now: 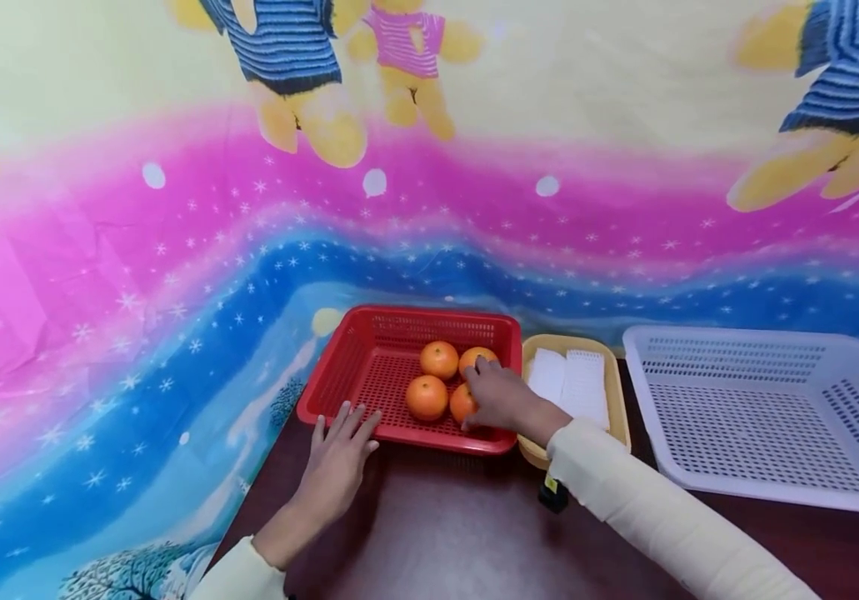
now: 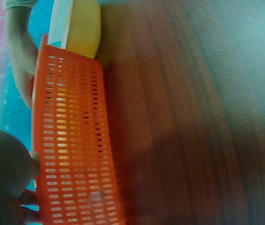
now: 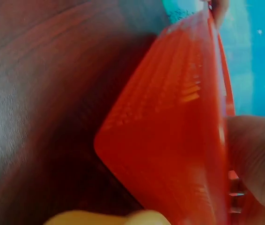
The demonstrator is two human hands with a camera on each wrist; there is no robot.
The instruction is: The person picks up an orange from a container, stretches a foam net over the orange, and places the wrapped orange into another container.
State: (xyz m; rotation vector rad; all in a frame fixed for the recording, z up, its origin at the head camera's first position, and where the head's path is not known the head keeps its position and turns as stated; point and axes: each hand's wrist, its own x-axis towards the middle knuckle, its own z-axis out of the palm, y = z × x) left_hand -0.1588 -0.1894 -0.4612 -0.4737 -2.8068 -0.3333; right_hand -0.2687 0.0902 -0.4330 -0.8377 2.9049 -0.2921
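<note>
Head view: four oranges [image 1: 427,397] grouped in a red plastic basket [image 1: 377,383], right of the spread fingers of the left hand [image 1: 337,461] and close under and beside those of the right hand [image 1: 502,396]. On a small black device [image 1: 552,498] behind the right fingers, near the wrist, a yellow label [image 1: 551,483] with print too small to read.

Right fingers curved over the two right-hand oranges, thumb beside the nearer one, fingertips in front of the farther one; light touch or firm pinch, cannot tell. Other two oranges just left of those fingertips. Left fingers apart and nearly straight, laid over the near rim towards the basket's left corner, away from the fruit. In left wrist view, slotted outer wall of the basket below the left fingertips.

To the right of the right fingers, partly under the forearm, a yellow tray [image 1: 531,452] with white folded pieces [image 1: 585,383]; farther out on the same side, a white slotted basket [image 1: 759,417]. Under both hands, a dark, wood-grained tabletop [image 1: 436,525]. Behind both sets of fingers, a pink and blue backdrop [image 1: 436,183] printed with snowflakes and bear-like figures in striped tops.
</note>
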